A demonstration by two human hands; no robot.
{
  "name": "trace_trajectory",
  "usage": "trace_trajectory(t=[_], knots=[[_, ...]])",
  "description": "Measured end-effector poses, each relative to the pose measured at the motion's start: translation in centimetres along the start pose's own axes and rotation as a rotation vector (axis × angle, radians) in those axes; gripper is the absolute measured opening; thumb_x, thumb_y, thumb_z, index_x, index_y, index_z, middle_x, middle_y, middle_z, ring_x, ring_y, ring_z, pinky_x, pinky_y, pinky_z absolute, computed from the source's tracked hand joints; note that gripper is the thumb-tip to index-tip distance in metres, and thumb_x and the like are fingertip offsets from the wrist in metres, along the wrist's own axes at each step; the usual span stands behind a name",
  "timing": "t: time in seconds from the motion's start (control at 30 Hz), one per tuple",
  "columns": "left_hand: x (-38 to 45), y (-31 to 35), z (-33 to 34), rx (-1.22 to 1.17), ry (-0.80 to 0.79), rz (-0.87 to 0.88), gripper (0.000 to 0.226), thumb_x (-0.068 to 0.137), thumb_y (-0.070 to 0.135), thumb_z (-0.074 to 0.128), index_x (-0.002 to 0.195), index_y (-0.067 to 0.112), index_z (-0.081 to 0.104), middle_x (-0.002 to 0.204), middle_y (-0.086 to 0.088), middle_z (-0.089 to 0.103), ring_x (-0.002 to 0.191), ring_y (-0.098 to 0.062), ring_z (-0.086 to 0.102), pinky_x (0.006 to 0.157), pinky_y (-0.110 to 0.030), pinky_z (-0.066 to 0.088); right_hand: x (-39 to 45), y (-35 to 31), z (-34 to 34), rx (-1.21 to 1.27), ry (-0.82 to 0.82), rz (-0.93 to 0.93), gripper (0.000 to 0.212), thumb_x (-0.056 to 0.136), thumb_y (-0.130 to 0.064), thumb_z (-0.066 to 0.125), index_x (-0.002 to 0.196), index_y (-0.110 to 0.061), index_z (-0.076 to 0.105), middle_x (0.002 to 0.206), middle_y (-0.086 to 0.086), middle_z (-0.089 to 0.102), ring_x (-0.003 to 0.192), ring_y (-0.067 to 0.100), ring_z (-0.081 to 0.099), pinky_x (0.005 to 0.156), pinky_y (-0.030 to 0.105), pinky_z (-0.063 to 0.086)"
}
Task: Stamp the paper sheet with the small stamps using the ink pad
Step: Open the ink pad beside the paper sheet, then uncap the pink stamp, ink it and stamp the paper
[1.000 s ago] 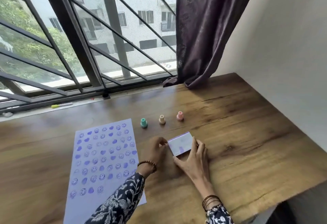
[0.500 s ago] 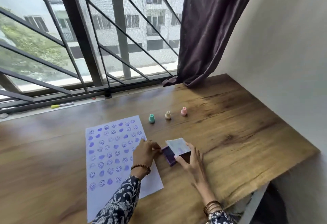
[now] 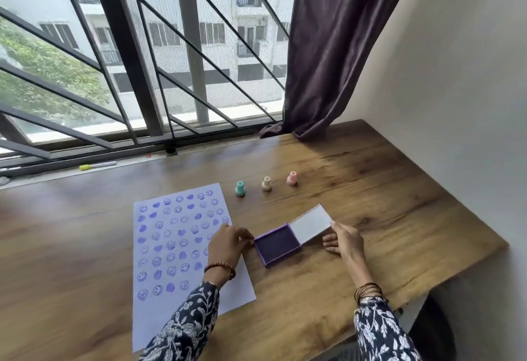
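Observation:
A purple ink pad (image 3: 277,244) lies open on the wooden table, its white lid (image 3: 310,224) swung out to the right. My left hand (image 3: 228,243) pinches the pad's left edge. My right hand (image 3: 343,239) holds the lid's right edge. To the left lies the paper sheet (image 3: 176,249), covered with several purple smiley and heart prints. Three small stamps stand upright behind the pad: a teal stamp (image 3: 240,188), a cream stamp (image 3: 266,183) and a pink stamp (image 3: 292,178).
A yellow-capped marker (image 3: 97,165) lies on the window sill at the back left. A dark curtain (image 3: 328,55) hangs to the table's back right corner. A white wall borders the right side. The table's front right edge (image 3: 445,283) runs close to my right arm.
The ink pad's lid went from shut to fully swung open to the right, uncovering the purple pad. My view shifted, so the sheet now sits nearer the middle.

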State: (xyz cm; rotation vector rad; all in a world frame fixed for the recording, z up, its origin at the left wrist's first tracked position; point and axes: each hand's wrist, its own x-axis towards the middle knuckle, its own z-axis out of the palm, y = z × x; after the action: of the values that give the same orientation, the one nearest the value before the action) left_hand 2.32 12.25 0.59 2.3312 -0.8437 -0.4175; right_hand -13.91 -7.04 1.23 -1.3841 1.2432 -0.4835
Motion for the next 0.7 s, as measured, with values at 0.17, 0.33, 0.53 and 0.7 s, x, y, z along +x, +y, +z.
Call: trace_trajectory(t=[0.17,0.33,0.53,0.7], knots=[[0.7,0.5,-0.7,0.011,0.013,-0.029,0.012,0.081,0.017,0.062,0.086,0.02,0.072,0.091,-0.003,0.072,0.098,-0.02,0.052,0.075,-0.034,0.048,1.6,0.3,-1.4,-0.365,-0.098,-0.052,0.038,0.082,-0.018,0.055,0.046,-0.011,0.06,0.04,0.001,0.055,0.037,0.017,0.049,0.043,0.024,0.041],[4.9,5.3,0.9,-0.437,0.0,-0.138,0.01,0.078,0.011,0.064,0.085,0.009,0.071,0.079,-0.007,0.071,0.07,-0.013,0.06,0.067,-0.028,0.049,3.9,-3.6,-0.4,-0.548,-0.029,-0.334,0.035,0.081,-0.033,0.06,0.052,-0.016,0.053,0.054,0.003,0.062,0.053,0.024,0.058,0.048,0.026,0.038],[12.1,9.4,3.6,-1.066,-0.285,-0.469,0.036,0.088,-0.004,0.034,0.055,0.007,0.046,0.056,-0.006,0.039,0.037,-0.008,0.043,0.041,-0.017,0.036,9.1,-8.8,4.5,-0.58,-0.185,-0.551,0.023,0.08,-0.021,0.063,0.103,-0.018,0.063,0.105,0.006,0.07,0.092,0.024,0.064,0.075,0.034,0.053],[13.2,9.0,5.1,-1.038,-0.198,-0.533,0.036,0.087,-0.01,0.042,0.056,0.008,0.047,0.039,-0.001,0.051,0.029,-0.004,0.049,0.035,-0.013,0.041,11.5,-8.3,7.1,-0.709,-0.339,-0.614,0.026,0.083,-0.02,0.061,0.108,-0.021,0.064,0.109,0.01,0.07,0.101,0.026,0.063,0.085,0.034,0.05]])
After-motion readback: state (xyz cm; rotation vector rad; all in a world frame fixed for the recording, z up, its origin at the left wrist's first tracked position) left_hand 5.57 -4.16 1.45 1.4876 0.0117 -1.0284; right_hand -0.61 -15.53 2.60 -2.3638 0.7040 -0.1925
